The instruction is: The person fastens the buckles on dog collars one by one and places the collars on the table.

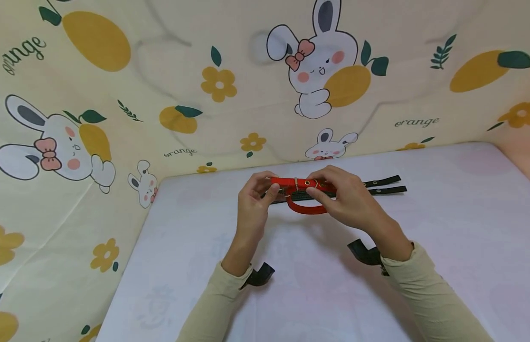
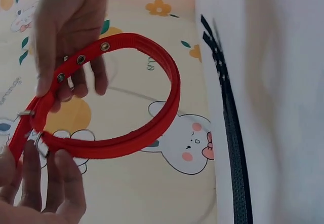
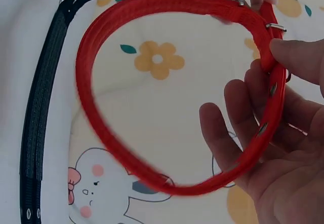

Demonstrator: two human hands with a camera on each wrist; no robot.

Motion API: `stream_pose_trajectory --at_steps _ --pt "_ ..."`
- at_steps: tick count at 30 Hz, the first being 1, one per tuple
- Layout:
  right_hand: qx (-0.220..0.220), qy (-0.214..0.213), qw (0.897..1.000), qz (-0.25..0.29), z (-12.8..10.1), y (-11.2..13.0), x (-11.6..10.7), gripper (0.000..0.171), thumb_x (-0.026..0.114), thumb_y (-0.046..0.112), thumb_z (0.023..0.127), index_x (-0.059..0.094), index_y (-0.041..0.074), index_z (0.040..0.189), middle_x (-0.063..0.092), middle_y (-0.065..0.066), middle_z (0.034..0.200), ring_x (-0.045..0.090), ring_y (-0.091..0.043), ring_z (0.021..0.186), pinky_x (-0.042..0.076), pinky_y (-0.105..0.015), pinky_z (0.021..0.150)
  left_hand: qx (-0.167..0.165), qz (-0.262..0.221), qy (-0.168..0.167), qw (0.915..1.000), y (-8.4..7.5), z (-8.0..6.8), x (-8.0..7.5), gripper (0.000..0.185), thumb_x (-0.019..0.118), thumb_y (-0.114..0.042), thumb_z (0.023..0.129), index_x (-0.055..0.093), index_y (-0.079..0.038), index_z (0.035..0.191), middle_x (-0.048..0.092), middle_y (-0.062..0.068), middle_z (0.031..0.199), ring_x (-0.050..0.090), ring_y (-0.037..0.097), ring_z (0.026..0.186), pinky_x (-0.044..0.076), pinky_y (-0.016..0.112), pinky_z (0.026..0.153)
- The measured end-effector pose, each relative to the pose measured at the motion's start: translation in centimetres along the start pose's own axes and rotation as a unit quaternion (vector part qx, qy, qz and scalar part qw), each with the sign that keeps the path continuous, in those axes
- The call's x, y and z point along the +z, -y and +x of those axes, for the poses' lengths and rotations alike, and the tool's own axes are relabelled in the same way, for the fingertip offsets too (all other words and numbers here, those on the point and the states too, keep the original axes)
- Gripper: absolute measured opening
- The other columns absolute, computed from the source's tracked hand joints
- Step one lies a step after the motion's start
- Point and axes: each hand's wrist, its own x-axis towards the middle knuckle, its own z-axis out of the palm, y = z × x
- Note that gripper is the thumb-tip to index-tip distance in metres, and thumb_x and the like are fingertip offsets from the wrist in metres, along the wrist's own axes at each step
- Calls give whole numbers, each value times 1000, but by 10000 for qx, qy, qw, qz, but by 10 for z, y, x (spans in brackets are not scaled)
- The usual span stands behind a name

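Note:
Both hands hold a red collar (image 1: 286, 182) above the table, bent into a wide loop. My left hand (image 1: 253, 202) pinches it beside the metal buckle (image 3: 276, 27), where a D-ring (image 2: 41, 145) also shows near the fingertips. With the thumb on the band and fingers behind it, my right hand (image 1: 352, 197) grips the holed end, just past the buckle. Several metal eyelets (image 2: 81, 59) run along that end. The strap passes through the buckle in the right wrist view. Behind the loop, black collars (image 1: 389, 190) lie side by side on the table, partly hidden by the hands in the head view.
A white cloth covers the table (image 1: 196, 247). At its far edge rises a cream curtain (image 1: 231, 38) printed with rabbits, oranges and flowers. Black wrist mounts (image 1: 261, 275) stick out from both sleeves.

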Motion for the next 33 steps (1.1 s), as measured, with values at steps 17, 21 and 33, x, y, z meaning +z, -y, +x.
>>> stream_pose_trajectory --at_steps 17,21,33 --pt "-59 24 10000 -28 1 -3 -10 21 70 24 93 67 14 112 67 2 104 63 -11 90 56 -35 76 -248 -68 352 9990 -5 1 -4 26 61 -7 97 54 3 120 67 19 110 66 20 99 58 34 93" --pt "-188 156 9997 2 -5 -4 -8 21 71 22 93 66 14 112 66 4 103 62 -9 89 56 -31 75 -39 708 699 9950 -1 -5 -5 25 66 -12 96 59 -1 117 65 17 110 67 22 101 57 28 90" --pt "-371 312 9987 163 -4 0 -1 25 74 24 91 69 18 114 66 7 104 61 -6 89 55 -26 74 696 1594 881 9808 3 -5 -1 19 70 -16 93 71 -5 109 74 12 98 71 19 89 58 28 87"
